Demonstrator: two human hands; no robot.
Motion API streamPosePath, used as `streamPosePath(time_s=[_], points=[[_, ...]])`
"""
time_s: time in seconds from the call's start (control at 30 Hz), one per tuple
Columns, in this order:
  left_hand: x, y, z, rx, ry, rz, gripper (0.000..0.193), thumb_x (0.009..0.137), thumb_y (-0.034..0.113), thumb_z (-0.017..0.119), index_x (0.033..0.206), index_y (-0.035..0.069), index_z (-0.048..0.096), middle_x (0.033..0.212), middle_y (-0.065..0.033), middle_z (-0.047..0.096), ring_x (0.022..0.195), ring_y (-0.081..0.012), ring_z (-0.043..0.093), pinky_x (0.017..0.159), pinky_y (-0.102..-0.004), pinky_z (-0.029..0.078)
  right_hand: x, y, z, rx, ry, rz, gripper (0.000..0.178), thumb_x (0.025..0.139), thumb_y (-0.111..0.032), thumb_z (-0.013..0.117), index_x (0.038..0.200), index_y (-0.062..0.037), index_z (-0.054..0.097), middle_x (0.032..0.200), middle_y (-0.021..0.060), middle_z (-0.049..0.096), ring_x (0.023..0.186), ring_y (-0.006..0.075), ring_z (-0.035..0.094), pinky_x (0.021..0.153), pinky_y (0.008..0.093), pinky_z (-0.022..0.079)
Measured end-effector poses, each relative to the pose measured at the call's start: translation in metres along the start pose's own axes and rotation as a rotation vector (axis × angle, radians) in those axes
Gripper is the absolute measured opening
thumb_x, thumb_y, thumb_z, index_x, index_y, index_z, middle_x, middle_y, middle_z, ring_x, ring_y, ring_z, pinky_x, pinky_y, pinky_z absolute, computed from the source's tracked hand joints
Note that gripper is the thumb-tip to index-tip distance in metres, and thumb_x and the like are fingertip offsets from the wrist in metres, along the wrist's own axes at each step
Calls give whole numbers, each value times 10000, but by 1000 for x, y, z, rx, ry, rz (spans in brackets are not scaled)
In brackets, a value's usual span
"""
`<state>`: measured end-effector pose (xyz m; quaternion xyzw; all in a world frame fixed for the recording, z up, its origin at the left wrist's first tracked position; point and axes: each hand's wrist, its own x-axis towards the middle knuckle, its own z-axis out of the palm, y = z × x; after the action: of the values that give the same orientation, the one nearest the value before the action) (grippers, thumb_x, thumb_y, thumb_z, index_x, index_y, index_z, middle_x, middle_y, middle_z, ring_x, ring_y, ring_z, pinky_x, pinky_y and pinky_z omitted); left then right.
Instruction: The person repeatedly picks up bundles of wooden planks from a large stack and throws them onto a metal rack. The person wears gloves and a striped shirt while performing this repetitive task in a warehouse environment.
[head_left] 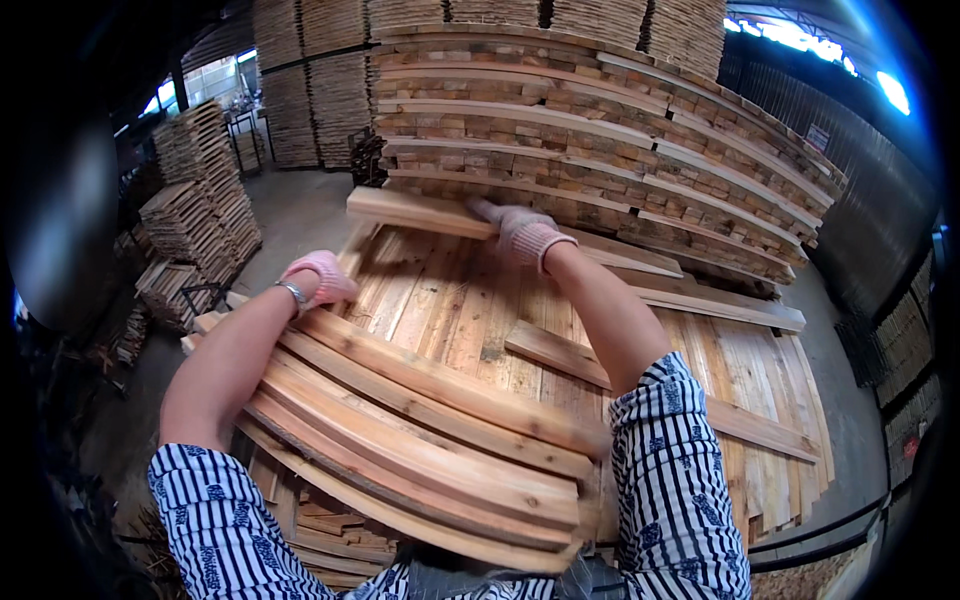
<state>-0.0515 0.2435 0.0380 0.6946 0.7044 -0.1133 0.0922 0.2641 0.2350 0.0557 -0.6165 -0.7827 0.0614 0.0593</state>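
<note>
Counts: one left hand (322,277), one right hand (522,232), two pink gloves (540,238), two striped sleeves (670,460), one wristband (292,294). Near-side long boards (450,384): at least four. Crosswise board (762,428), mid-right: one. Big layered stack (580,130) behind: one. Wall sign (817,137): one. Slatted piles (190,222) at left: at least three. Flat-laid planks (440,290): too many to count.

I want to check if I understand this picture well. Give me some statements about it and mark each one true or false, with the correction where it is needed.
1. The left hand and the right hand are both gloved. True.
2. A bracelet is on the right arm. False: the silver band is on the left one.
3. The right hand is closer to the tall wood stack than the left hand. True.
4. The person wears plain red cloth. False: the sleeves are white with dark stripes.
5. Several long boards lie side by side. True.
</note>
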Motion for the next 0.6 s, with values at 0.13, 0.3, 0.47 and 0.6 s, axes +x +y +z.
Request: streamPosePath(time_s=[0.13,0.3,0.47,0.6], points=[[-1,-12,-1,-110,-7,-82,557,768,392,755,1054,-84,707,1001,-176,719,891,-278,670,813,-414,562,7,19,-8,33,24,17,763,896,-151,607,1580,-317,313,1460,154,554,1299,351,567,1074,416,475],[-10,-6,-13,-123,23,-51,630,765,358,777,1172,-105,647,1092,-217,706,957,-288,683,843,-400,565,38,73,75,-169,227,-91,811,917,-326,665,1605,-335,235,1468,190,537,1308,368,558,1081,439,461],[5,-29,2,-179,-18,-18,901,755,378,781,1407,-106,391,1261,-277,627,1135,-338,642,965,-378,521,-3,29,30,-82,-163,-57,795,960,-480,593,1614,-241,210,1518,215,471,1348,385,515,1126,449,418],[-4,-18,-3,-99,-18,62,914,814,508,672,1449,-78,375,1318,-300,605,1219,-380,612,1025,-399,474,-69,5,9,-242,278,-301,704,958,-428,633,1550,-172,351,1505,199,469,1292,386,555,1065,464,483]])
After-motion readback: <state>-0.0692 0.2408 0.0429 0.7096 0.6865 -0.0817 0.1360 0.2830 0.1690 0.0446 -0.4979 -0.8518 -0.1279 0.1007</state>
